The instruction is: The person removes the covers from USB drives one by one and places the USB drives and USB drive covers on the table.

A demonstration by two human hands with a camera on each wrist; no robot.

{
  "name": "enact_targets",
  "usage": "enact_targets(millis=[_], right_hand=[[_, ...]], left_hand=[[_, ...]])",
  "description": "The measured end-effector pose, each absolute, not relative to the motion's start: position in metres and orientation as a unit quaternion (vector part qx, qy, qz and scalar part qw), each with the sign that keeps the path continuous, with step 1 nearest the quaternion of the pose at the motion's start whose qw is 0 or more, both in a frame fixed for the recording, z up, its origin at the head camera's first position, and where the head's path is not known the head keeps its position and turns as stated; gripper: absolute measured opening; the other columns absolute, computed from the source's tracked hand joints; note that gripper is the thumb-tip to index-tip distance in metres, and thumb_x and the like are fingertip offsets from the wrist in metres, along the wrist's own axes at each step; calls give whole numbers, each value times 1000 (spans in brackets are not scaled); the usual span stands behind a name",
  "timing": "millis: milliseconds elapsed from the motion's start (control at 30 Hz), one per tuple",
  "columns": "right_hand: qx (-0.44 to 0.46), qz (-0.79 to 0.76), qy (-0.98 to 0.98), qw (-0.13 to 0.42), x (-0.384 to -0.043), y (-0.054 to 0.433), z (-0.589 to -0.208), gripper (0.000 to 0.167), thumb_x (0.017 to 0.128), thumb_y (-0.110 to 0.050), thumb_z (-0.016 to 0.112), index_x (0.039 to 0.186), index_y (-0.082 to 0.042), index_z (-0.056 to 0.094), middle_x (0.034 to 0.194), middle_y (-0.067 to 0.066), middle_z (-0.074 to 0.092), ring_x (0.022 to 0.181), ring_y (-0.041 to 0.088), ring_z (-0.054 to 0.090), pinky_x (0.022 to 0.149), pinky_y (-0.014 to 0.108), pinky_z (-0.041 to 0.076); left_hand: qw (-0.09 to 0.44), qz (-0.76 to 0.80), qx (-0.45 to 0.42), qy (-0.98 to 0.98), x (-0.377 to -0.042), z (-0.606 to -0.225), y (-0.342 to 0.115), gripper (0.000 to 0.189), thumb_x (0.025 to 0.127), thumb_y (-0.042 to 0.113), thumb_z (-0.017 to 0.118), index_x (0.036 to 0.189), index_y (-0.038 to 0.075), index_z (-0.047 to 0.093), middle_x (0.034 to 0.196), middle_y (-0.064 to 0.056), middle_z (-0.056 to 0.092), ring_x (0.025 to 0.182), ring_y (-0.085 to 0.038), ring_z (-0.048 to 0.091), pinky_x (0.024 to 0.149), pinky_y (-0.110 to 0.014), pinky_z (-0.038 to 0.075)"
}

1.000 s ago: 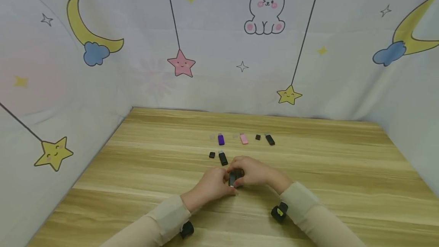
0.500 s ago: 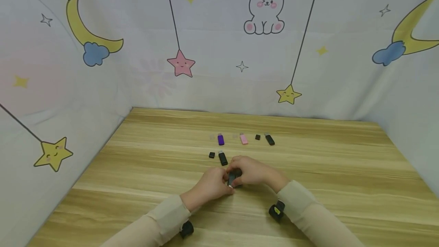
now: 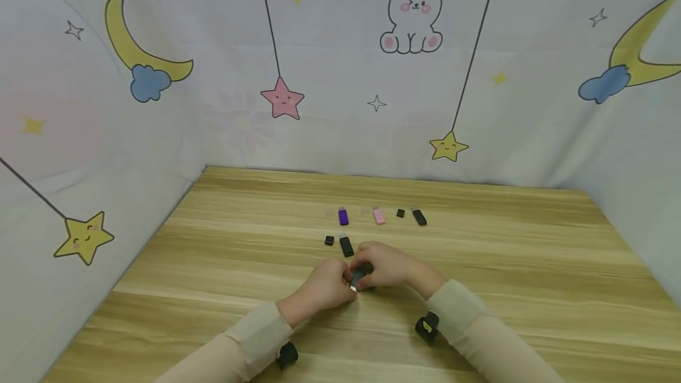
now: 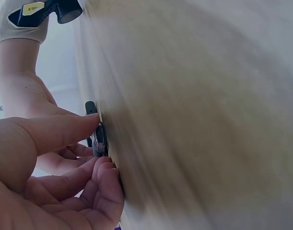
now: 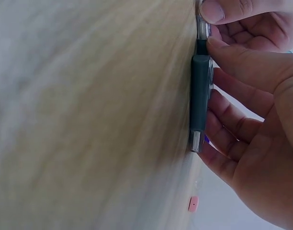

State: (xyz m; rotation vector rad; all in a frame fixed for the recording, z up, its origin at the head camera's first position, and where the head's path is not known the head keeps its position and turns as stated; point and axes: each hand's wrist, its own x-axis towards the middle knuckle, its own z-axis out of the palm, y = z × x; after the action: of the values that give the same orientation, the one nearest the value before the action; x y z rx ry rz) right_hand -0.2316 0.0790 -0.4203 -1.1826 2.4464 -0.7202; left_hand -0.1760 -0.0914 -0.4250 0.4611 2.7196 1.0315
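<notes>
I judged the drive light, stiff, best held mid-body; right fingers pinched it, left fingers its silvery end.

Four loose USB sticks, at least one held stick, four caps

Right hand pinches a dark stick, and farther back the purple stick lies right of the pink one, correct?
One slip: the head view shows the purple stick left of the pink stick. The right hand does pinch a dark stick, with those two farther back.
</notes>
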Motion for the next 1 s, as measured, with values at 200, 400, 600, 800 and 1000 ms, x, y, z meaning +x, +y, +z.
enact_targets(millis=[200,400,600,800,1000], right_hand=[[-413,-243,863,157,-232,78,-422,22,80,-14,78,101,-8,74,89,-4,56,85,10,49,78,25,44],[-407,-246,864,164,-230,75,-420,18,80,-14,78,97,-9,75,87,-4,55,84,11,48,77,24,42],[-405,-240,867,163,-230,72,-420,14,80,-16,78,92,-10,74,86,-5,55,83,9,50,76,24,43],[-393,-248,868,173,-230,70,-420,10,81,-14,78,88,-11,71,87,-6,56,83,9,51,79,27,44],[-386,-265,864,183,-230,69,-421,9,82,-13,76,87,-13,68,88,-6,59,83,8,54,78,27,47]], left_hand=[[111,362,149,913,-176,-424,-95,11,69,-4,70,79,-4,66,65,-2,58,56,-11,49,48,-21,39],[109,357,153,915,-178,-422,-98,9,67,-7,67,76,-3,66,65,-2,58,55,-10,48,47,-20,39],[119,356,147,915,-179,-420,-99,11,67,-7,67,76,-3,67,67,-3,58,56,-11,48,48,-21,38],[117,351,139,919,-178,-419,-100,11,67,-8,66,77,-2,66,66,-3,59,56,-11,48,48,-21,38],[112,351,142,919,-179,-420,-101,12,67,-9,64,74,0,65,65,-4,59,55,-11,47,48,-21,36]])
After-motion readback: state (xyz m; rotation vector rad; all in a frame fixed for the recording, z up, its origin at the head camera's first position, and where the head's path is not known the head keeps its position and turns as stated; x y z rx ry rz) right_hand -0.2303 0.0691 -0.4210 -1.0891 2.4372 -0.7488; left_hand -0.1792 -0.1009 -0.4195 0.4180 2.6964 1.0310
